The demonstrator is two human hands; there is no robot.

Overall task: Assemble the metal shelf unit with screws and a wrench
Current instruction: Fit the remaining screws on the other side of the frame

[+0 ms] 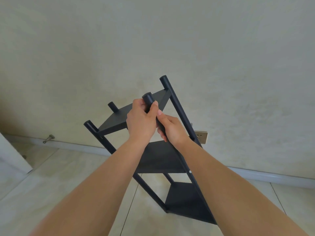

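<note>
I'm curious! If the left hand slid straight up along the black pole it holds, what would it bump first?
Probably nothing: the left hand grips the pole just below its free end; beyond is the wall, though depth is unclear.

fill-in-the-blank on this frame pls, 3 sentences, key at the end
1. Both hands, left and right, grip the same black ____ of the shelf unit.
2. The unit has ____ shelf panels.
3. The wall socket shows just to the ____ of the unit's posts.

Missing words: post; three; right
</note>
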